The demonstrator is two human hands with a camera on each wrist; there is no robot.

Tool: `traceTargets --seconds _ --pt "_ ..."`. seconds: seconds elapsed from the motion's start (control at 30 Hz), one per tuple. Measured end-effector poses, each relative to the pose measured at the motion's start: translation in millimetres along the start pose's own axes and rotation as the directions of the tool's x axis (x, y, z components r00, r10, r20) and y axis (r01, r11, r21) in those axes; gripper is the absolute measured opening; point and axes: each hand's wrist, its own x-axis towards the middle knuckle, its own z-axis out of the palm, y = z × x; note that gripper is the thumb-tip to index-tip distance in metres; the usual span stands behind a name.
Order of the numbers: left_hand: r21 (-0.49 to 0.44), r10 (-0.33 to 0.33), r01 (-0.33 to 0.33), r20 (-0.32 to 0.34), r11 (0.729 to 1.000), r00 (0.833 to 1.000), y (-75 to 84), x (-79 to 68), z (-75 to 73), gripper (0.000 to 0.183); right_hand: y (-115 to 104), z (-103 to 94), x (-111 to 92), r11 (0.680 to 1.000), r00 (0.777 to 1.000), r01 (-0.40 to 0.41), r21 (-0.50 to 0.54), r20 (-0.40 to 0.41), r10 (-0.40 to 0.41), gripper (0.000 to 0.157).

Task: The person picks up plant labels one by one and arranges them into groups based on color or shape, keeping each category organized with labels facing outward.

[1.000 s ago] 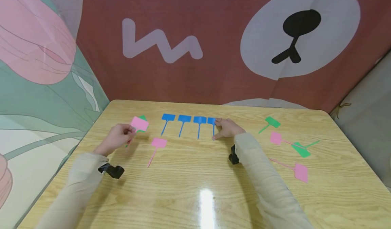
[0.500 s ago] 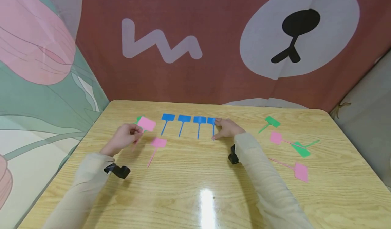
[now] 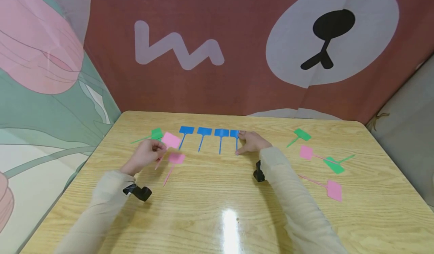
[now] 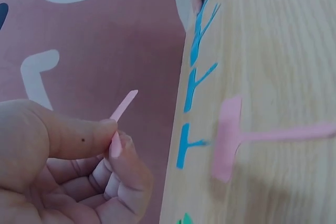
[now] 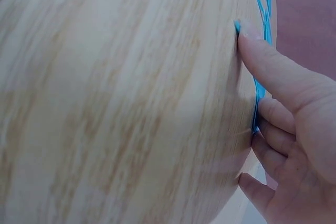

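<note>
My left hand [image 3: 145,156] pinches a pink T-shaped plant label [image 3: 171,140] between thumb and fingers, held above the table; in the left wrist view the held label shows nearly edge-on. Just below it in the head view lies another pink label [image 3: 176,158]. At the back, several blue labels [image 3: 205,131] lie in a row with stems toward me. My right hand [image 3: 253,141] rests at the row's right end, on the last blue label [image 3: 234,133]. In the right wrist view its thumb [image 5: 262,56] touches the stem's tip while the other fingers lie by the head.
A green label [image 3: 156,133] lies behind my left hand, overlapped by another green piece. On the right are a green label [image 3: 302,134], a pink one [image 3: 306,153] whose stem crosses a second green one [image 3: 333,166], and another pink one [image 3: 334,190]. A cloth backdrop hangs behind the table.
My left hand has moved to the right with the pink label, uncovering the green label behind it. The right hand has stayed on the last blue label.
</note>
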Motion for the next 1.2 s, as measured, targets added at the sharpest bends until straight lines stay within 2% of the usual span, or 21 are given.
traceTargets --seconds 0.37,0.5,1.0,1.2 --pt "-0.036 -0.023 0.022 -0.004 0.999 1.0 2.2 -0.1 22.2 0.018 -1 0.5 -1 1.0 1.0 0.001 0.004 -0.005 -0.001 0.086" --pt "-0.046 -0.02 0.02 0.006 0.999 1.0 3.4 1.2 29.5 0.017 -1 0.2 0 1.0 1.0 -0.005 0.015 -0.006 0.005 0.086" --pt "-0.037 -0.08 0.083 0.083 0.996 0.993 0.3 5.5 57.3 0.009 0 -0.4 0 0.999 1.0 -0.026 0.048 -0.003 0.026 0.087" --pt "-0.055 -0.064 0.069 0.08 0.996 0.995 3.1 6.2 64.6 0.006 0 -0.4 0 0.999 1.0 -0.019 0.049 -0.004 0.019 0.086"
